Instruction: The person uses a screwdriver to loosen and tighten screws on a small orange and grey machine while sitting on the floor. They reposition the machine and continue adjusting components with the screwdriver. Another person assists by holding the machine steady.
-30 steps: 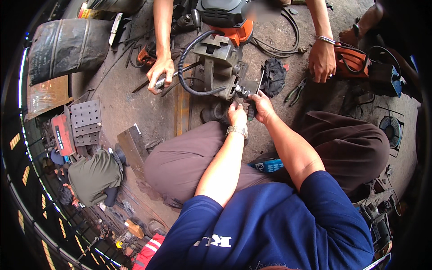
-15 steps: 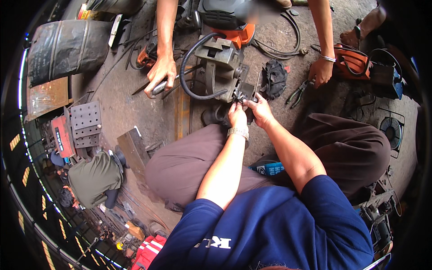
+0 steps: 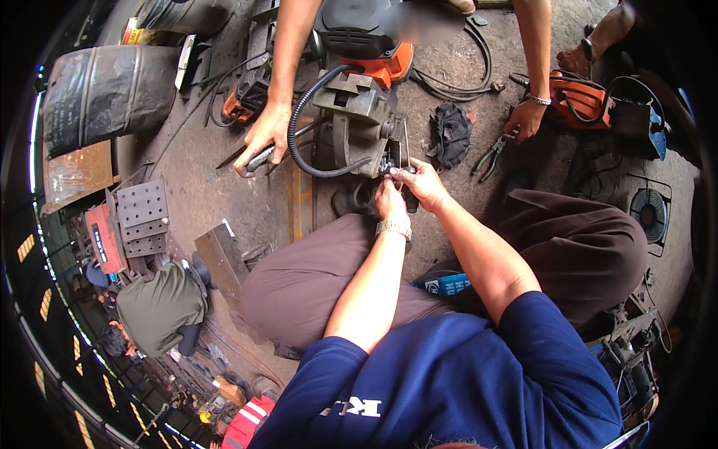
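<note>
A grey metal machine [image 3: 359, 135] with an orange and black motor [image 3: 351, 34] lies in front of me. My left hand [image 3: 390, 197], with a watch at the wrist, is at the machine's near end, its fingers pinched around a small dark part. My right hand [image 3: 425, 185] closes thumb and fingers at that same spot, beside a thin upright rod; the exact piece is too small to name. A black corrugated hose [image 3: 295, 120] curves along the machine's left side. Across from me, a co-worker's one hand [image 3: 268, 136] grips a grey handle, the other [image 3: 527, 120] holds pliers [image 3: 490, 157].
A black crumpled cloth or bag [image 3: 451, 135] lies right of the machine, near a coiled cable [image 3: 482, 75]. An orange tool [image 3: 580, 105] and a round fan [image 3: 649, 217] are further right. A dark drum [image 3: 112, 93] stands left; another person [image 3: 164, 307] crouches at lower left.
The machine appears slightly further left and turned, its flat end plate less visible. My hands stay at its near end, shifted slightly left. The co-worker's hand with the grey handle has moved a little.
</note>
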{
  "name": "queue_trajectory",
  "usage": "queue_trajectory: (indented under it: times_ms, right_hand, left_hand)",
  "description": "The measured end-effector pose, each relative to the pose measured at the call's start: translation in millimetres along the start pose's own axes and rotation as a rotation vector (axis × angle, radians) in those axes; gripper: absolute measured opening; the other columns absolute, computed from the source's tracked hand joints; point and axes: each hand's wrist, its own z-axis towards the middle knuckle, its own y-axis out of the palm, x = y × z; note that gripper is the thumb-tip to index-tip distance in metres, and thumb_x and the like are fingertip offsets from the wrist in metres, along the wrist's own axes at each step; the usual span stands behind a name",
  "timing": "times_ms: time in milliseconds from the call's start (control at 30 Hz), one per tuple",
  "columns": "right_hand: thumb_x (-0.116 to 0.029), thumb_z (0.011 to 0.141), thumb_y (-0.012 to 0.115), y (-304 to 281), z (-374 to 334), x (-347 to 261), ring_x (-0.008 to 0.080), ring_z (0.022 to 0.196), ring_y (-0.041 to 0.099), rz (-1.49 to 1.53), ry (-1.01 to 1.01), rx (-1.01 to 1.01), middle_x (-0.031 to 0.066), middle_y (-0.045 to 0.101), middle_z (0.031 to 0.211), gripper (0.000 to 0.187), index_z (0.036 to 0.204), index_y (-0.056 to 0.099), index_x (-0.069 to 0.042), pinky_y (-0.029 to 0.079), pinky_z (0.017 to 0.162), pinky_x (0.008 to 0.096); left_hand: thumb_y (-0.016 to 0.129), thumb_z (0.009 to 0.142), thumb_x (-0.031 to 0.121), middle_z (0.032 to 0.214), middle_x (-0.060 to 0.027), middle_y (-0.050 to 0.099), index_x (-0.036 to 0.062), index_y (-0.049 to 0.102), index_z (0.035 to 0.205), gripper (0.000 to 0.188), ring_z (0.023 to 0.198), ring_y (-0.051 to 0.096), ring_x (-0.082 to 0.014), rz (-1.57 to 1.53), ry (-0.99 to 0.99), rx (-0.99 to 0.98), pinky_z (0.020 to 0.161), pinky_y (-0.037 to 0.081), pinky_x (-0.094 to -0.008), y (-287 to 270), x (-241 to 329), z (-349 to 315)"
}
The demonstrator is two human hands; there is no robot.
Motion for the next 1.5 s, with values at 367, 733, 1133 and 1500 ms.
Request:
queue_trajectory:
  times_ms: [367, 733, 1133, 1500]
  right_hand:
    - [-0.011, 0.089, 0.068, 7.4, -0.4, -6.0, 0.0123, 0.082, 0.065, 0.075, -0.011, -0.026, 0.007, 0.07, 0.093, 0.036, 0.12, 0.056, 0.004, 0.053, 0.075, 0.0261]
    - [-0.021, 0.084, 0.075, 7.5, 2.3, -10.4, 0.0126, 0.08, 0.063, -0.213, -0.043, -0.012, 0.0069, 0.069, 0.091, 0.037, 0.111, 0.063, 0.001, 0.052, 0.072, 0.0281]
    - [-0.022, 0.081, 0.078, 22.4, 15.7, 23.1, 0.0149, 0.082, 0.063, -0.138, 0.001, 0.007, 0.0111, 0.068, 0.095, 0.064, 0.129, 0.05, 0.011, 0.053, 0.076, 0.0317]
    - [-0.02, 0.079, 0.08, 17.1, 4.8, 7.3, 0.0201, 0.092, 0.064, -0.073, -0.025, 0.127, 0.0173, 0.068, 0.105, 0.072, 0.133, 0.044, 0.011, 0.052, 0.082, 0.0335]
  left_hand:
    - [0.051, 0.099, 0.036, 0.101, -0.0051, 0.068, 0.0002, 0.068, 0.108, 0.04, 0.085, 0.06, -0.0127, 0.042, -0.007, 0.046, 0.076, 0.05, -0.0291, 5.8, 5.4, 2.0]
    - [0.053, 0.099, 0.034, 0.105, -0.0122, 0.069, -0.0047, 0.065, 0.111, 0.042, 0.089, 0.064, -0.0176, 0.179, -0.028, 0.084, 0.077, 0.052, -0.0309, 14.6, 34.1, -8.4]
    - [0.055, 0.095, 0.026, 0.096, -0.0063, 0.066, 0.0034, 0.065, 0.101, 0.026, 0.089, 0.063, -0.018, -0.333, -0.055, -0.006, 0.081, 0.051, -0.0354, -12.9, 3.3, 16.9]
    - [0.054, 0.09, 0.017, 0.088, -0.0065, 0.064, 0.0004, 0.065, 0.087, 0.02, 0.082, 0.057, -0.0154, -0.011, 0.147, -0.045, 0.072, 0.047, -0.0304, 0.6, 18.9, -18.6]
